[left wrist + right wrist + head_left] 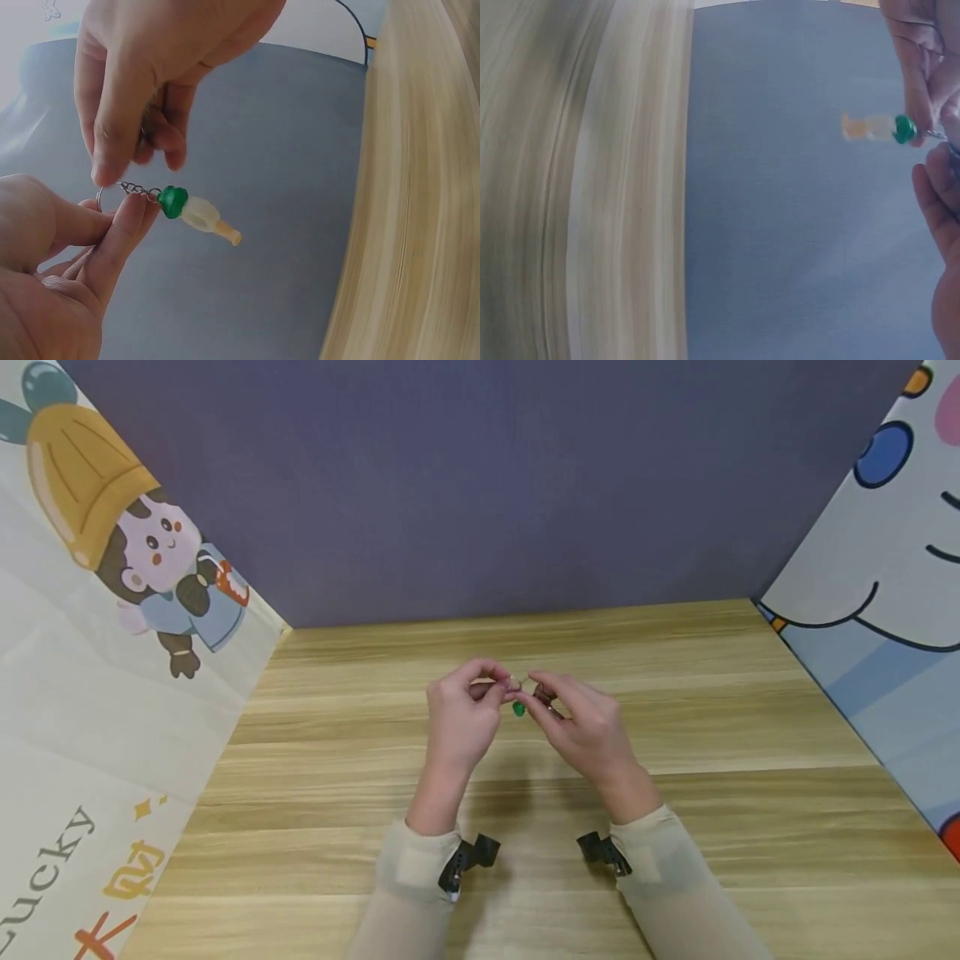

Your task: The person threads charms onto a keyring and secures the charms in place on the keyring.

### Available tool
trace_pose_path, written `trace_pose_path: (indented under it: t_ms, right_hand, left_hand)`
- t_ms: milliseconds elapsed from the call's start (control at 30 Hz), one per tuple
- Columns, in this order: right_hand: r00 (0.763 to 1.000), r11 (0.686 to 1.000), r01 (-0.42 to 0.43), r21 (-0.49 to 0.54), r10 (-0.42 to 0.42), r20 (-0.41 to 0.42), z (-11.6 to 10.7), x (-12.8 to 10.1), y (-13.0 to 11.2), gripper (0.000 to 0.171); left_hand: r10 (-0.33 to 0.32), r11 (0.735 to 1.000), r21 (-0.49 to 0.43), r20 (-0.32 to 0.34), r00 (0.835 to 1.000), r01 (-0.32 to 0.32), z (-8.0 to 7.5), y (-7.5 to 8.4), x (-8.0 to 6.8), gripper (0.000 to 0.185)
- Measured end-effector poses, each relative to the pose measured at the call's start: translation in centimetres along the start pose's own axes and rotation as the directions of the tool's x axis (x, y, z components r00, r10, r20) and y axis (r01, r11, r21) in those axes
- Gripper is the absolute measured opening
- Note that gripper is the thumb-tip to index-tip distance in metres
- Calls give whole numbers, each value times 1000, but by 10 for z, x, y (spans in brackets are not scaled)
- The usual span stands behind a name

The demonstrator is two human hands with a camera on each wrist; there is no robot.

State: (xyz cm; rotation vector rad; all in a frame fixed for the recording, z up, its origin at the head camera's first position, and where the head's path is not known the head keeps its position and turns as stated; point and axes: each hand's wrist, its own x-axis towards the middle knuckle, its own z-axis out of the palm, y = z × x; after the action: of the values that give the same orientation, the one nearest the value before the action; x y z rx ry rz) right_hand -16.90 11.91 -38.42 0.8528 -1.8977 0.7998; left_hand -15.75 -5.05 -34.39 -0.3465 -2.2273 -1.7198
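Above the table, my left hand (465, 710) pinches a keychain between thumb and fingertips. Its small charm has a green bead (172, 202), a pale translucent body (200, 214) and an orange end (229, 231), hanging free of the fingers. A short metal chain (139, 188) joins the charm to a split ring (99, 199), partly hidden by the fingers. My right hand (588, 722) meets the left one, its thumb and index finger pinching at the ring's edge. Something small and dark shows among its curled fingers; I cannot tell what it is.
Below the hands is a wood-grain table (337, 760). A dark blue-grey panel (510, 485) stands along its back edge. Cartoon-printed sheets rise on the left (247, 660) and right (810, 560). Black wrist cameras sit at both sleeve cuffs.
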Motion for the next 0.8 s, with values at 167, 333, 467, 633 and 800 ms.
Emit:
trace_pose_path:
  t_ms: [167,333,467,633,800]
  right_hand:
    - [1000,1000,-8,0,8,-2,2,-1,-1,26]
    - [999,999,-14,-29,13,-30,3,-1,-1,30]
    - [999,999,-10,-41,8,-50,4,-2,-1,32]
    - [998,999,-10,-49,7,-57,3,-2,-1,31]
    - [999,999,-7,-44,5,-51,3,-3,0,33]
  left_hand:
    - [20,1000,12,11,1000,-20,3,0,-1,9]
    - [27,1000,15,22,999,-27,6,1,-1,10]
    - [33,999,5,26,999,-34,6,2,-2,10]
    - [78,996,31,36,996,-79,6,3,-2,9]
    - [143,984,99,55,988,-148,5,3,-3,8]
